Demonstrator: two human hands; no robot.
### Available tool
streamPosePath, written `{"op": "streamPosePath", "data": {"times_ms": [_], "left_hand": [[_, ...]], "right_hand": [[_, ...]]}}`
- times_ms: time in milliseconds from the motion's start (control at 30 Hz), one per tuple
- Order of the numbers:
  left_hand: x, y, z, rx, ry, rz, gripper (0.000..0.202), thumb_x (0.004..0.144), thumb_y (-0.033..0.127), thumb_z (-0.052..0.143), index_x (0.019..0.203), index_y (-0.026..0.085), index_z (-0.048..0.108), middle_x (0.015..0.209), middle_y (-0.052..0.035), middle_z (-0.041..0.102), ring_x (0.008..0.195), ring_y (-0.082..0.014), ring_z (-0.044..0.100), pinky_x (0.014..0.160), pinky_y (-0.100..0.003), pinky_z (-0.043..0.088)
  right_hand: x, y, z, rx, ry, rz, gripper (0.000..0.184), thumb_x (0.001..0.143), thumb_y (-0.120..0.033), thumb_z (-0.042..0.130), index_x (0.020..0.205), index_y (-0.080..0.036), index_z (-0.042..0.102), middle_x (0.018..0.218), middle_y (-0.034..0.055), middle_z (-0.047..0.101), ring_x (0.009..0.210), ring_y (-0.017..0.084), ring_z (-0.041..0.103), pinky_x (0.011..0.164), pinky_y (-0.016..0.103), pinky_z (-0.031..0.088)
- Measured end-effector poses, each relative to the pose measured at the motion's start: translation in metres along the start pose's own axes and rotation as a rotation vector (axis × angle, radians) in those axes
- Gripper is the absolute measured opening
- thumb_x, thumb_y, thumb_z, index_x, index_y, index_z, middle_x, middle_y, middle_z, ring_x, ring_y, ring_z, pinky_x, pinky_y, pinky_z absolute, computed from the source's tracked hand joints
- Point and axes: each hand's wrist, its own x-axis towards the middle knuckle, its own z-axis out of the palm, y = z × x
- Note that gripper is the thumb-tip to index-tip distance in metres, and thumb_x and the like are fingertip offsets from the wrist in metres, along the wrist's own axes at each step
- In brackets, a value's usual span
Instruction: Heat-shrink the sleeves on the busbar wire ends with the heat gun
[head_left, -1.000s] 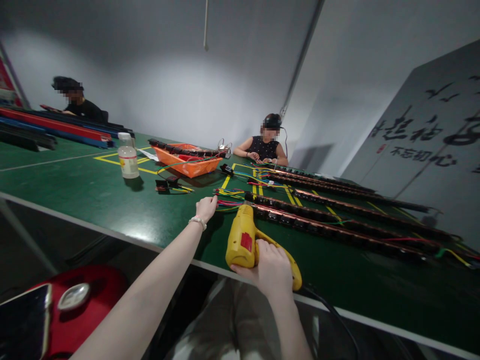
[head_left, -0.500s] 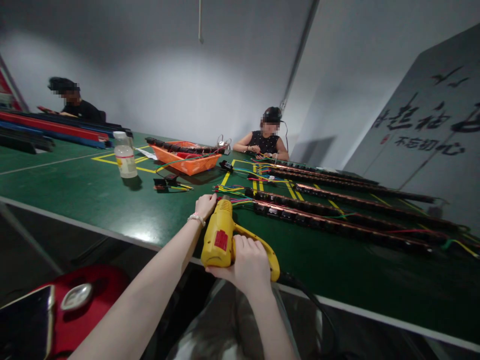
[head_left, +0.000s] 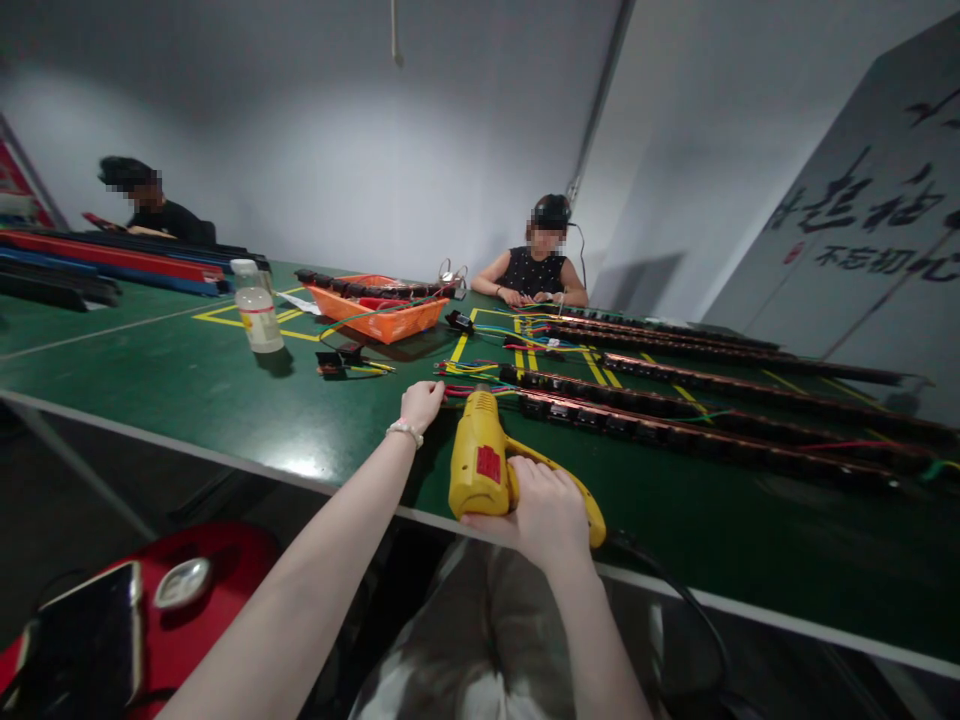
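Note:
My right hand (head_left: 551, 510) is wrapped round the handle of a yellow heat gun (head_left: 478, 455), held over the table's near edge with its nozzle facing away from me. To its left, my left hand (head_left: 422, 405) pinches the ends of several coloured wires (head_left: 463, 392). These wires run out of the nearest long black strip (head_left: 637, 425), which has copper-coloured parts along it. The heat gun's nozzle lies close to the wires, partly covering them from view. The exact wire ends are hidden in my left fingers.
On the green table (head_left: 180, 400) stand a plastic bottle (head_left: 259, 310) and an orange basket (head_left: 397, 322). A black connector with wires (head_left: 349, 362) lies nearby. More strips (head_left: 712, 375) stretch right. Another person (head_left: 536, 275) sits opposite. A red stool (head_left: 225, 560) holds a phone (head_left: 82, 640).
The heat gun and my right hand have shifted to the right, away from my left hand, uncovering more wire between them. My left hand stays on the wire ends. The view has moved slightly.

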Motion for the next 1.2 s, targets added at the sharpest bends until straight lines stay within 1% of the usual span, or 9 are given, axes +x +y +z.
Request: {"op": "streamPosePath", "data": {"times_ms": [167, 300, 500, 700, 833, 900, 967, 1067, 1200], "left_hand": [[-0.004, 0.003, -0.003, 0.189, 0.034, 0.010, 0.042, 0.085, 0.041, 0.038, 0.076, 0.018, 0.072, 0.086, -0.0112, 0.067, 0.083, -0.0229, 0.058, 0.067, -0.028, 0.037], [-0.007, 0.006, -0.005, 0.254, 0.074, 0.008, 0.037, 0.083, 0.041, 0.043, 0.085, 0.022, 0.073, 0.101, -0.0115, 0.062, 0.096, -0.0264, 0.054, 0.074, -0.032, 0.039], [-0.008, 0.007, -0.005, 0.236, 0.086, -0.043, 0.025, 0.076, 0.038, 0.053, 0.086, 0.024, 0.071, 0.106, -0.0092, 0.058, 0.104, -0.0272, 0.048, 0.085, -0.038, 0.039], [-0.003, 0.005, -0.003, 0.210, 0.060, -0.092, 0.022, 0.073, 0.029, 0.054, 0.089, 0.022, 0.067, 0.103, -0.0087, 0.061, 0.104, -0.0291, 0.050, 0.087, -0.043, 0.038], [0.002, 0.000, -0.002, 0.128, 0.030, -0.095, 0.022, 0.074, 0.020, 0.052, 0.091, 0.022, 0.065, 0.101, -0.0062, 0.064, 0.101, -0.0255, 0.054, 0.087, -0.040, 0.039], [0.005, -0.004, -0.002, 0.066, 0.051, -0.084, 0.019, 0.073, 0.019, 0.055, 0.088, 0.021, 0.066, 0.098, -0.0060, 0.065, 0.098, -0.0228, 0.056, 0.086, -0.037, 0.041], [0.009, -0.008, -0.003, -0.034, 0.105, -0.070, 0.017, 0.071, 0.020, 0.060, 0.086, 0.018, 0.066, 0.095, -0.0065, 0.065, 0.092, -0.0198, 0.058, 0.083, -0.032, 0.043], [0.015, -0.013, -0.002, -0.271, 0.210, -0.055, 0.018, 0.067, 0.020, 0.065, 0.084, 0.014, 0.065, 0.089, -0.0071, 0.066, 0.082, -0.0160, 0.060, 0.078, -0.027, 0.046], [0.022, -0.014, 0.002, -0.573, 0.308, -0.103, 0.018, 0.062, 0.020, 0.069, 0.078, 0.012, 0.064, 0.082, -0.0059, 0.066, 0.074, -0.0139, 0.060, 0.073, -0.025, 0.048]], "right_hand": [[-0.004, 0.019, -0.005, -0.043, -0.009, 0.034, 0.061, 0.063, -0.073, 0.053, 0.088, -0.018, 0.054, 0.083, 0.0052, 0.064, 0.080, 0.021, 0.059, 0.075, 0.033, 0.034], [-0.009, 0.029, -0.011, -0.049, -0.023, 0.060, 0.062, 0.061, -0.078, 0.051, 0.083, -0.020, 0.053, 0.081, 0.0041, 0.064, 0.079, 0.022, 0.060, 0.073, 0.032, 0.034], [-0.012, 0.030, -0.013, -0.093, 0.005, 0.015, 0.066, 0.061, -0.081, 0.049, 0.084, -0.019, 0.054, 0.083, 0.0061, 0.064, 0.076, 0.022, 0.059, 0.070, 0.031, 0.035], [-0.010, 0.022, -0.009, -0.132, 0.069, 0.025, 0.065, 0.062, -0.081, 0.047, 0.081, -0.019, 0.052, 0.076, 0.0055, 0.062, 0.072, 0.022, 0.058, 0.069, 0.031, 0.034], [-0.006, 0.009, 0.000, -0.173, 0.104, 0.028, 0.059, 0.066, -0.074, 0.049, 0.081, -0.018, 0.052, 0.076, 0.0067, 0.062, 0.072, 0.022, 0.056, 0.070, 0.032, 0.033], [-0.002, 0.002, 0.004, -0.182, 0.106, 0.025, 0.056, 0.069, -0.071, 0.048, 0.082, -0.017, 0.052, 0.077, 0.0073, 0.061, 0.072, 0.021, 0.056, 0.071, 0.032, 0.033], [0.001, -0.005, 0.008, -0.177, 0.092, 0.012, 0.052, 0.072, -0.067, 0.047, 0.084, -0.017, 0.052, 0.076, 0.0075, 0.061, 0.073, 0.021, 0.055, 0.071, 0.033, 0.032], [0.006, -0.015, 0.011, -0.161, 0.054, -0.009, 0.048, 0.078, -0.061, 0.044, 0.088, -0.015, 0.052, 0.078, 0.0082, 0.060, 0.074, 0.022, 0.055, 0.073, 0.033, 0.032], [0.012, -0.028, 0.014, -0.148, 0.023, -0.030, 0.040, 0.082, -0.052, 0.044, 0.091, -0.014, 0.052, 0.080, 0.0091, 0.059, 0.075, 0.023, 0.054, 0.072, 0.034, 0.031]]}}
